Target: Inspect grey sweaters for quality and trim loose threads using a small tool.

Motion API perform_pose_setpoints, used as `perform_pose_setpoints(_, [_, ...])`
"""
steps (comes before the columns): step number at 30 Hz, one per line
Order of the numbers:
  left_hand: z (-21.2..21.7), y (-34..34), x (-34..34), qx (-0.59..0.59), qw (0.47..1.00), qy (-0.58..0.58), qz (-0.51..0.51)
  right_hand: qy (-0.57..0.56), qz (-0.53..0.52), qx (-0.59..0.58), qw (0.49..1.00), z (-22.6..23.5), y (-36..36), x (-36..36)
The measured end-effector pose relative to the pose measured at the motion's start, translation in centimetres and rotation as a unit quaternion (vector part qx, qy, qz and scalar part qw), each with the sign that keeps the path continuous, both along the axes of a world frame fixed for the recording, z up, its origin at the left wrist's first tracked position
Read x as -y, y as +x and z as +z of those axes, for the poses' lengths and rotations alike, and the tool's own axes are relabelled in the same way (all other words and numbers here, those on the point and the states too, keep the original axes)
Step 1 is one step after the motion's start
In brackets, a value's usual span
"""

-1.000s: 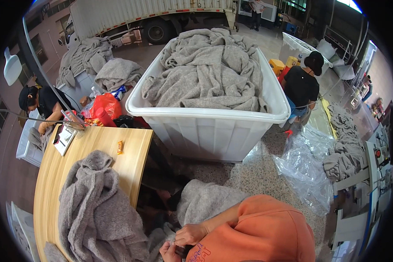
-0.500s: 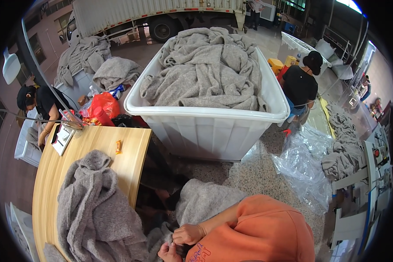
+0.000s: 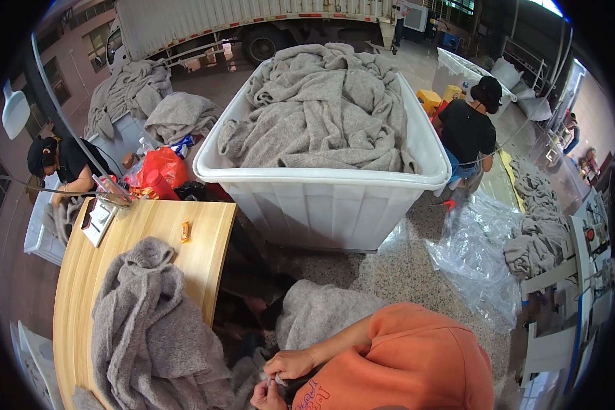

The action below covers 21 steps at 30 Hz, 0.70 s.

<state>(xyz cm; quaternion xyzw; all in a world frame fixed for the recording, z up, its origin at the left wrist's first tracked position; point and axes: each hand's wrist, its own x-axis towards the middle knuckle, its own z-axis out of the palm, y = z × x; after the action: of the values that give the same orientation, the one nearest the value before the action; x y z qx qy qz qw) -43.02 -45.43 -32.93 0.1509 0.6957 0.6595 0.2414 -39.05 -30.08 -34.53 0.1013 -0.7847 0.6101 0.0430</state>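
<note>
My right hand [image 3: 290, 364] reaches down from an orange sleeve, its fingers closed in a pinch on the edge of a grey knit garment [image 3: 248, 371]. Just below it, my left hand [image 3: 269, 396] pinches the same knit, thumb and fingertips pressed together. A small light-grey bit shows between the two hands. Most of this garment is hidden in shadow beside the table. Left of my hands, another grey knit garment [image 3: 150, 321] lies heaped on the wooden table [image 3: 208, 229]. More grey knit [image 3: 324, 311] bulges out beyond my right forearm.
A large white bin [image 3: 321, 205] full of grey knits [image 3: 328, 109] stands ahead. An orange-wrapped sweet [image 3: 186, 231] and a white tray [image 3: 99, 220] are on the table. Clear plastic sheeting [image 3: 475, 253] covers floor at right. Co-workers bend at left [image 3: 68, 164] and right [image 3: 468, 130].
My hands have shifted slightly, and a light bit of knit now shows between them. The co-worker at left has moved their arms. The rest looks the same.
</note>
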Motion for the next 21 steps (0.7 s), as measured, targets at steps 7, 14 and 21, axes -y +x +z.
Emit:
perform_pose_setpoints(7, [-0.1, 0.2, 0.0, -0.066, 0.997, -0.029, 0.020, -0.009, 0.000, 0.109, 0.994, -0.3, 0.1, 0.2])
perform_pose_setpoints(14, [-1.5, -0.3, 0.3, -0.262, 0.959, -0.112, 0.011, 0.024, -0.062, 0.112, 0.991, -0.1, 0.5, 0.8])
perform_pose_setpoints(21, [-1.9, 0.0, 0.4, -0.442, 0.877, -0.188, -0.002, 0.089, -0.121, 0.098, 0.984, -0.6, 0.3, 1.6])
